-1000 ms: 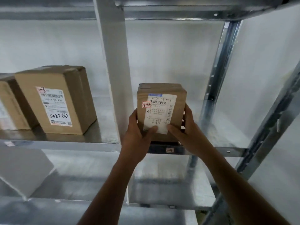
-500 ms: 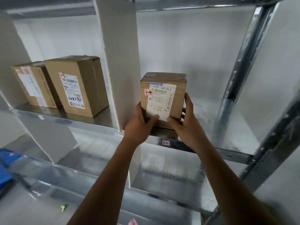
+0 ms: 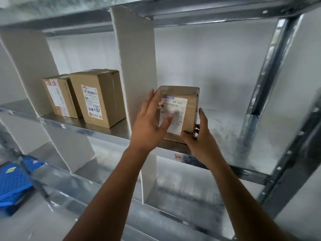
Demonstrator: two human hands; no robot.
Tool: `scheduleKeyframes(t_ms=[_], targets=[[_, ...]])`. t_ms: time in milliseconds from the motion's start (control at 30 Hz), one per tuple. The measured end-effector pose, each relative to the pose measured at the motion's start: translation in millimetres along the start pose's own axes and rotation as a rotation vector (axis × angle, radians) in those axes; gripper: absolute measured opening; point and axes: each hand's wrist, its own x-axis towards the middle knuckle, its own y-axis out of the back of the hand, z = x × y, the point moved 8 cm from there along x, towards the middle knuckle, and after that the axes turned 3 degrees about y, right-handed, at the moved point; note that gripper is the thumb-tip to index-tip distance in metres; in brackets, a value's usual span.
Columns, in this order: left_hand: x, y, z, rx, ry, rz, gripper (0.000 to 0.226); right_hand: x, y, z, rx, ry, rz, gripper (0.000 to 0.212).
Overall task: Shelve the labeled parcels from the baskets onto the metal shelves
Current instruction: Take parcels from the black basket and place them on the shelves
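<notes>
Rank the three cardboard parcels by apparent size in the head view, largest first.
1. Parcel marked 1-3
2. Parcel marked 1-4
3. Leftmost parcel, partly hidden, so its rank below 1-4 is unsure.

Metal shelf [image 3: 119, 128], 1-3 parcel [image 3: 97, 96] touching smaller parcel [image 3: 60, 95] left of white divider [image 3: 137, 66], 1-4 parcel [image 3: 190, 108] right of it, near front edge
</notes>
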Motion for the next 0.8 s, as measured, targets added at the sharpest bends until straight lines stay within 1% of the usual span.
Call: scheduleKeyframes(t_ms=[67, 133, 300, 367, 400, 467, 533, 567, 633, 700, 800], targets=[[14, -3, 7, 0.122, -0.05, -0.069, 0.074, 0, -1, -3, -0.013, 0.007, -0.003, 0.089], [23, -8, 7, 0.221, -0.051, -0.117, 0.071, 1, -1, -5, -0.019, 0.015, -0.006, 0.087], [24, -12, 5, 0.276, -0.015, -0.176, 0.073, 1, -1, -10, -0.061, 0.036, -0.009, 0.085], [19, -3, 11, 0.287, -0.044, -0.154, 0.074, -6, 5, -14, -0.076, 0.041, 0.044, 0.08], [13, 4, 15, 0.285, -0.064, -0.125, 0.075, -13, 9, -15, -0.114, 0.058, 0.099, 0.078], [-8, 22, 16, 0.281, -0.102, -0.042, 0.072, -35, 10, -16, -0.234, 0.147, 0.211, 0.073], [-38, 41, 7, 0.295, -0.11, 0.044, 0.069, -64, -4, -17, -0.261, 0.24, 0.248, 0.069], [-55, 48, -2, 0.31, -0.095, 0.071, 0.068, -77, -15, -17, -0.258, 0.273, 0.235, 0.067], [-92, 55, -30, 0.367, -0.022, 0.062, 0.065, -98, -45, -16, -0.298, 0.336, 0.184, 0.063], [-137, 55, -67, 0.438, 0.103, -0.023, 0.065, -116, -84, -11, -0.324, 0.34, 0.067, 0.062], [-219, 59, -123, 0.535, 0.308, -0.209, 0.071, -143, -147, -1, -0.313, 0.29, -0.169, 0.064]])
